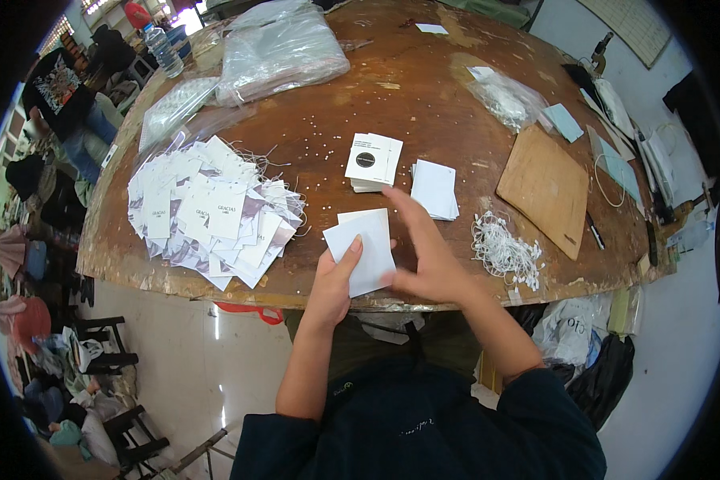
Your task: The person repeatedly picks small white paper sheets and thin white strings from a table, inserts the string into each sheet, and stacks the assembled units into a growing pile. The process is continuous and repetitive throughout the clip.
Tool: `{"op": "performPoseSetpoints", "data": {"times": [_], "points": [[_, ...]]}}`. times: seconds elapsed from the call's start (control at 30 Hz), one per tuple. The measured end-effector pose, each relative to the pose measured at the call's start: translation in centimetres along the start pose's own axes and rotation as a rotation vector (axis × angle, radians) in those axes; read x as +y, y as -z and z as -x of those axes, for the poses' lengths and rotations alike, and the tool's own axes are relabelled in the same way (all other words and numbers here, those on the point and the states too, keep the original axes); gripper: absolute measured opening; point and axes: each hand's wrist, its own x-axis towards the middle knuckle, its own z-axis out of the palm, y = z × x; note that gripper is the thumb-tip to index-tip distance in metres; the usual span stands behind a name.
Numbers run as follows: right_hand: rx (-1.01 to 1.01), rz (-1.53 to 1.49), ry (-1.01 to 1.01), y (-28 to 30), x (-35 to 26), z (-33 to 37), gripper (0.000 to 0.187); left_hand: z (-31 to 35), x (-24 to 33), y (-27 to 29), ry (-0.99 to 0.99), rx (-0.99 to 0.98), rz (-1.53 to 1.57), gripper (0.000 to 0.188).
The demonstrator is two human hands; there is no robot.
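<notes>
My left hand (334, 278) grips a few plain white cards (370, 260) at the table's near edge, its thumb lying across the top one. Fingers apart, my right hand (428, 260) is just right of them; its thumb is at their lower right edge, and I cannot tell whether it touches. Beyond the cards stands a small stack of white tags with a dark round print (374, 160). A plain white card stack (434, 190) lies to the right of it. Farther right is a tangled heap of white strings (504, 248). A large pile of printed tags with strings (208, 212) spreads at left.
Clear plastic bags (280, 52) lie at the far left near a water bottle (162, 52). A wooden board (544, 188) and a black pen (594, 230) are at right. Tiny white bits dot the brown table (424, 88). A person (68, 104) stands beyond the left edge.
</notes>
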Motion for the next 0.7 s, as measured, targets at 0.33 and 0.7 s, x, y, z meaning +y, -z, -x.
{"op": "performPoseSetpoints", "data": {"times": [0.33,0.7], "points": [[0.245,-0.723,-0.495,-2.4,0.2,0.2,0.018,-0.1,-0.7,-0.4,-0.079,0.088,-0.148,0.037],[0.28,-0.679,-0.544,-2.9,-0.2,-0.2,0.011,0.0,-0.8,-0.5,-0.073,0.087,-0.096,0.036]]}}
